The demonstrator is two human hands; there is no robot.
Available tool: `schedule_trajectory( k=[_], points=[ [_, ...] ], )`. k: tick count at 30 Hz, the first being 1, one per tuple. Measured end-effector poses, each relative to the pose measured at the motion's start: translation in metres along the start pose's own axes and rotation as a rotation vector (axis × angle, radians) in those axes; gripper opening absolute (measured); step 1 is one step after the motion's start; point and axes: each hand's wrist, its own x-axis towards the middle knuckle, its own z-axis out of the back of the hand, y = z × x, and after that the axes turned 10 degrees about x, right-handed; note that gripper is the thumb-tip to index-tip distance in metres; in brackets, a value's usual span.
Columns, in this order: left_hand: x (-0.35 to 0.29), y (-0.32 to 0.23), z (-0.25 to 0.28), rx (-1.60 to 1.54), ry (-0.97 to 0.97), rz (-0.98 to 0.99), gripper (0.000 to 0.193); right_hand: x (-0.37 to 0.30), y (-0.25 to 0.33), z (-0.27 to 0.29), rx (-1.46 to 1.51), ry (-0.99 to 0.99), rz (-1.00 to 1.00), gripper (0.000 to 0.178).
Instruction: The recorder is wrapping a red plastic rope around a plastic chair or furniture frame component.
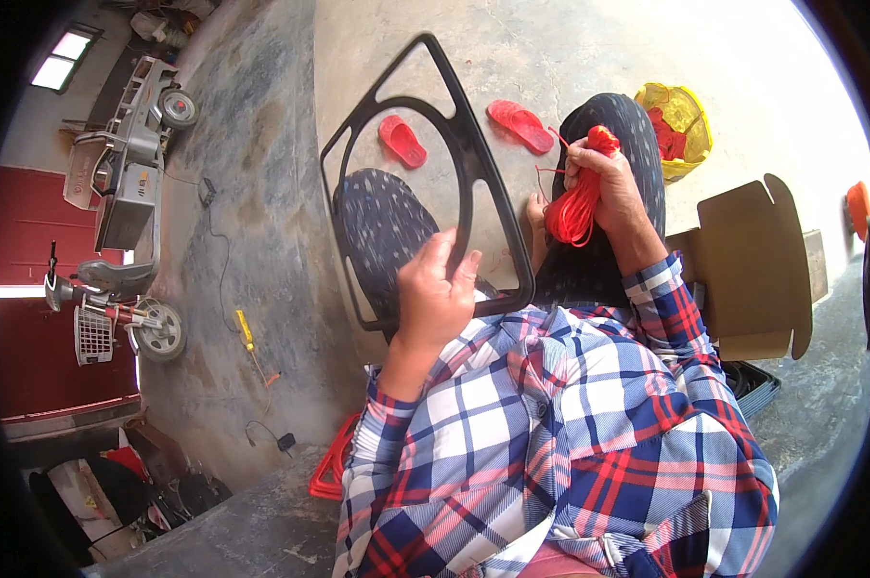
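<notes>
Black plastic-looking frame [471,149], straight-edged outside with a curved bar inside, is tilted up over the person's left thigh. Left hand [435,294] is gripping it near the low end of that curve. Right hand [608,183] is closed around a bundle of shiny red cord [571,214] above the right thigh, loops hanging below the fist and a couple of thin strands poking out to the left.

Writing-wise, the grey vehicle [131,207] on the left has some lettering on it, pretty tiny from here.

Containers: yellow tub [701,125] past the right knee with red stuff [666,140] inside, kinda crumpled, can't tell what. Brown cardboard box [757,270] with its flap up, then a blue-grey tray [762,397] with black bits in it. Floor [271,193]'s stained, smooth concrete by the look of it, with two red slippers [402,142] lying apart on it.
</notes>
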Motion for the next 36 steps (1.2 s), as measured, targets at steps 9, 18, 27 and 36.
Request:
schedule_trajectory(
  k=[9, 18, 27, 36],
  points=[
    [0.037, -0.049, 0.061, -0.718, 0.075, 0.013, 0.030, -0.009, -0.005, 0.003, -0.030, 0.011, -0.036, 0.010],
    [0.043, 0.024, 0.054, -1.514, 0.306, 0.381, 0.048, -0.037, -0.021, -0.050, -0.242, 0.366, -0.225, 0.011],
    [-0.008, 0.019, 0.015, -1.103, -0.177, 0.317, 0.074, -0.051, -0.033, -0.089, -0.284, 0.465, -0.352, 0.012],
    [-0.018, 0.008, 0.020, -0.724, -0.200, 0.405, 0.038, -0.062, -0.018, -0.139, -0.145, 0.499, -0.120, 0.010]
  ],
)
